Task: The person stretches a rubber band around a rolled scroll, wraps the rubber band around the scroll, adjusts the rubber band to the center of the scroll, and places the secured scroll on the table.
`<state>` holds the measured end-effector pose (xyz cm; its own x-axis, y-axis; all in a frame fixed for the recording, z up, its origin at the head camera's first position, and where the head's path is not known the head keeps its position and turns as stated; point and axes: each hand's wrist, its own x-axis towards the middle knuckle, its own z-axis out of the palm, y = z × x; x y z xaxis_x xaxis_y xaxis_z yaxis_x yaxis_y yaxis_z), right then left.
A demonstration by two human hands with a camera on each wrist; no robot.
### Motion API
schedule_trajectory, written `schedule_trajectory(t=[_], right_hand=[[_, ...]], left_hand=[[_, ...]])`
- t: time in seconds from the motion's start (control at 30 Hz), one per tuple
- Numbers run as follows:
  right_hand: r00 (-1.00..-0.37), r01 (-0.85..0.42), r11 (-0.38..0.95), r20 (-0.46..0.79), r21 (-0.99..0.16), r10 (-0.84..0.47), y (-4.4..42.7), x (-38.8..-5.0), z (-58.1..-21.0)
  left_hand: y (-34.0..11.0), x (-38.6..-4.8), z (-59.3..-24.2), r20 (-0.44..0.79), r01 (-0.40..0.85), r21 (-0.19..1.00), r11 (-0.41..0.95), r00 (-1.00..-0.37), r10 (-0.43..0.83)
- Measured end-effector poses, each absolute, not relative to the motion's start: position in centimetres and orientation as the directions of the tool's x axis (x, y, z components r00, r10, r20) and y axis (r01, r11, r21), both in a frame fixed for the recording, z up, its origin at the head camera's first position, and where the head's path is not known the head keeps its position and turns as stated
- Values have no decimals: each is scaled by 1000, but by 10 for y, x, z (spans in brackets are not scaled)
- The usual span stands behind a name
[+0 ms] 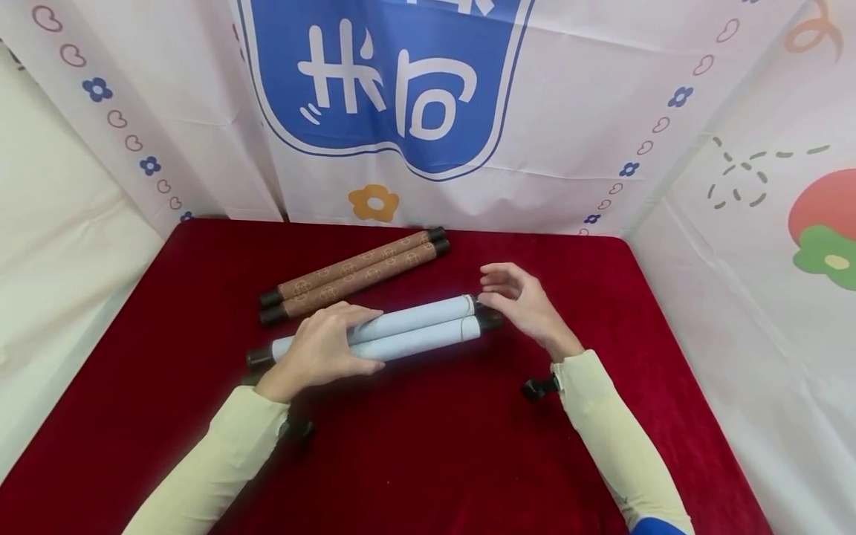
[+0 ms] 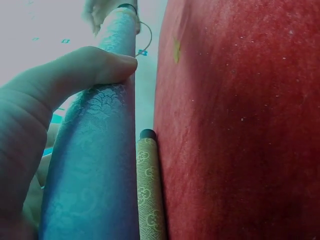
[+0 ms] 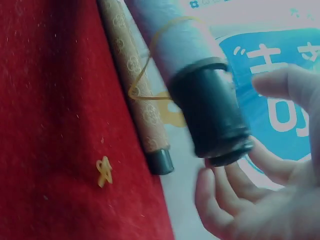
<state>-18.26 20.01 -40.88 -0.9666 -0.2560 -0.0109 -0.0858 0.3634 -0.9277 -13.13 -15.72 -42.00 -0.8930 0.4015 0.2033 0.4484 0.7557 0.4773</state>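
My left hand (image 1: 328, 342) grips a pale blue hand scroll (image 1: 414, 328) with two side-by-side rolls and dark end knobs. The thumb lies along its near side, the fingers over the far side. A thin rubber band (image 3: 142, 98) circles the scroll near its right end and hangs loose to one side. My right hand (image 1: 524, 301) is at that end, fingers loosely bent and thumb apart. Its fingertips (image 3: 205, 180) are close under the dark knob (image 3: 212, 112); contact is unclear. Farther back, a brown patterned scroll (image 1: 357, 275), also in two rolls, lies on the table.
A dark red cloth (image 1: 428, 453) covers the table. A small yellow twisted band (image 3: 104, 171) lies on it. White printed curtains (image 1: 568, 104) with a blue emblem rise along the back and sides. Dark wrist mounts (image 1: 538, 388) stick out below the cuffs.
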Motion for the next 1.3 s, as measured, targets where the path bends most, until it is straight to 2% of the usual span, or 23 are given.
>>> schedule_trajectory(t=[0.13,0.23,0.37,0.5,0.7,0.97,1.3], right_hand=[[-979,-190,520,123,-833,-160,197,-176,-403],[-967,-256,622,202,-740,-158,188,-168,-400],[-949,-316,681,220,-661,-227,173,-160,-398],[-955,-298,734,190,-611,-229,161,-156,-401],[-967,-255,761,143,-596,-213,153,-153,-403],[-961,-274,761,140,-587,-238,148,-155,-399],[-966,-250,714,121,-654,-228,146,-156,-398]], left_hand=[[-157,-131,-423,199,447,466,764,-894,402],[-155,-131,-424,203,439,452,776,-898,390],[-151,-131,-426,209,426,437,792,-905,371],[-146,-131,-427,220,427,425,798,-904,366],[-143,-129,-428,232,427,415,804,-904,360],[-143,-128,-431,231,448,406,797,-894,385],[-137,-130,-430,201,455,416,788,-890,408]])
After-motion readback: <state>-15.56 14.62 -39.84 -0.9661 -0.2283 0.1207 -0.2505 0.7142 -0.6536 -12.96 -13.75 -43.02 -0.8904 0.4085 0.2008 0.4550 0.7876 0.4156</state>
